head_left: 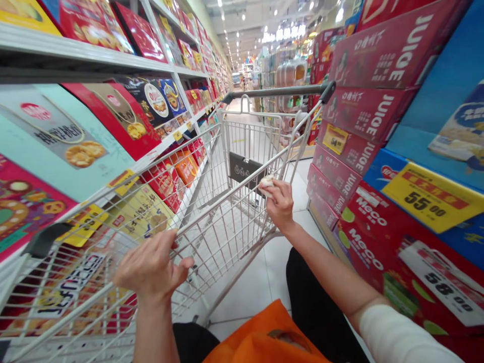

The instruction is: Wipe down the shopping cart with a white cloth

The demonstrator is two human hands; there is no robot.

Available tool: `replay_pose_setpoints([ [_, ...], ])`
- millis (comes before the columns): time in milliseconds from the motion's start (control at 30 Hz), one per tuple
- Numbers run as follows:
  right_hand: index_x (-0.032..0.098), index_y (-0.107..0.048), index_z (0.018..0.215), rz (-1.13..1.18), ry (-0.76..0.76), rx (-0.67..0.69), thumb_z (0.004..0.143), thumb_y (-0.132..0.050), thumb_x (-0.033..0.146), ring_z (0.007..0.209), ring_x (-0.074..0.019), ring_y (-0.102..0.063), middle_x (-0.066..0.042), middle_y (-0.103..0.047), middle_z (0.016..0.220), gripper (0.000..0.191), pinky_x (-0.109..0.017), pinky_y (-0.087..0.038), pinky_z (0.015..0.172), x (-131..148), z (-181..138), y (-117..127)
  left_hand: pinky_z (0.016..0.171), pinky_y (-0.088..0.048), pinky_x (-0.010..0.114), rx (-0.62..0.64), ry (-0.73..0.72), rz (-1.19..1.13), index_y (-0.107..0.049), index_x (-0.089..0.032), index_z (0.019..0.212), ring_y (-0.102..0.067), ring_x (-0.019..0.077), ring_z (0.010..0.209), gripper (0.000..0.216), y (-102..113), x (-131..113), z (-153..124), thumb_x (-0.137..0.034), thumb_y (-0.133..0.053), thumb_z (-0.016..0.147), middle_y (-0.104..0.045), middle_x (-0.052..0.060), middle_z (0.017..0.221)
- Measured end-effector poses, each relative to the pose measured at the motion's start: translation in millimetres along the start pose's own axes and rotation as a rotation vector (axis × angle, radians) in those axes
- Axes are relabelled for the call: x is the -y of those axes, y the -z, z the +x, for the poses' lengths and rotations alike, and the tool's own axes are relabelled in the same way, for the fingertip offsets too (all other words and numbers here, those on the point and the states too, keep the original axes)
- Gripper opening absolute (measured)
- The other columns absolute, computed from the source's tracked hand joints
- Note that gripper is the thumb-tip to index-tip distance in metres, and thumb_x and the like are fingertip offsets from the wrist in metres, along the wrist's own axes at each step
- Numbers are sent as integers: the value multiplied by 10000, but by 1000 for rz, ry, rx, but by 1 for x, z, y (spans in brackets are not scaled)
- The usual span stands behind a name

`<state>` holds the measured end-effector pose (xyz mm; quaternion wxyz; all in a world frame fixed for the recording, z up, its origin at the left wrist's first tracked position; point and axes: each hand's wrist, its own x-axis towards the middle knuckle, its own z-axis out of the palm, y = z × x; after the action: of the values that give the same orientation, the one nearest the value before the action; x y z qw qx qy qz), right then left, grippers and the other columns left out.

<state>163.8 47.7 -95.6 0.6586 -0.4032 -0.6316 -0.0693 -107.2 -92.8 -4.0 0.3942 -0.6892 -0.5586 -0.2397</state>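
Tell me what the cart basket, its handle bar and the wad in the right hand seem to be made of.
Cart basket: likely steel wire, light glossy coating; thin welded grid with glints. Handle bar: smooth grey tube, probably plastic-sleeved metal, black end caps. Wad, pinched in the right hand against the rim: soft, white, crumpled; cloth or tissue, can't tell.

Supermarket aisle — stocked shelves (94, 50), price tags (431, 201), shopping cart (212, 201).

At the upper right of the frame I read "JUICE" on stacked dark red cardboard cartons (378, 50). Lower right, "MECO" is on bright red boxes (363, 242), "55.00" on a yellow price tag (427, 201) and "58.00" on a white price tag (442, 285).
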Motion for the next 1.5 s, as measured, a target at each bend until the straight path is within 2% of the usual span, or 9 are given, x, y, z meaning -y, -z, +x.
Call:
replay_pose_setpoints([
  [200,228,-722,973,16,37,207,763,-442,-51,976,-205,-561,-62,-656,1022,448,-377,-537,854,-1,-52,3,613,-281,345,47,42,1,-542,-242,814,-543,223,642,533,1,0,-1,-614,-174,915,-577,46,644],
  [400,255,-699,1071,-8,-4,40,824,-487,8,1094,-227,-545,-73,-628,1121,408,-429,-501,966,7,-6,3,598,-248,344,19,21,-10,-553,-233,801,-507,224,606,577,-2,4,-2,-655,-173,902,-554,42,615],
  [667,237,-724,974,15,21,183,816,-465,-10,991,-208,-583,-61,-660,1023,391,-394,-551,860,3,-54,3,600,-256,344,30,30,-19,-539,-241,779,-510,219,608,565,-1,2,-2,-658,-179,902,-561,42,616],
  [900,300,-668,1150,72,65,48,898,-485,91,1144,-224,-556,-65,-614,1168,375,-447,-495,1012,30,-1,3,594,-259,344,50,24,-19,-541,-237,771,-516,217,620,605,3,3,-1,-684,-153,903,-564,46,626],
  [1033,284,-656,1170,83,80,27,894,-462,70,1132,-222,-565,-79,-619,1152,399,-429,-507,987,30,-21,-10,652,-318,377,64,46,13,-608,-236,869,-533,240,682,715,1,2,-3,-724,-86,889,-587,59,676],
  [1167,250,-690,1079,58,23,137,872,-442,41,1083,-220,-575,-86,-628,1102,385,-425,-523,940,23,-56,-8,915,-355,503,-108,170,-68,-605,-252,1234,-562,296,988,756,-8,-23,-18,-663,-47,932,-660,116,1004],
  [1233,247,-694,1061,59,23,144,861,-447,28,1065,-216,-575,-83,-624,1091,386,-417,-528,923,23,-55,-4,1033,-297,562,-204,286,-128,-549,-261,1338,-459,328,1232,675,-18,-47,-33,-612,-112,962,-565,149,1247],
  [1367,274,-672,1128,71,33,85,875,-477,58,1122,-228,-551,-82,-593,1169,385,-443,-495,979,28,-30,-3,1138,-188,604,-165,337,-154,-577,-312,1314,-341,348,1321,470,-37,-93,-62,-543,-455,923,-442,137,1346],
  [1500,289,-672,1132,43,54,115,907,-451,82,1123,-225,-543,-79,-586,1161,377,-440,-486,992,31,-39,-11,1142,-217,618,-54,441,-246,-530,-265,1361,-317,366,1372,451,-40,-111,-69,-420,-463,943,-447,150,1400],
])
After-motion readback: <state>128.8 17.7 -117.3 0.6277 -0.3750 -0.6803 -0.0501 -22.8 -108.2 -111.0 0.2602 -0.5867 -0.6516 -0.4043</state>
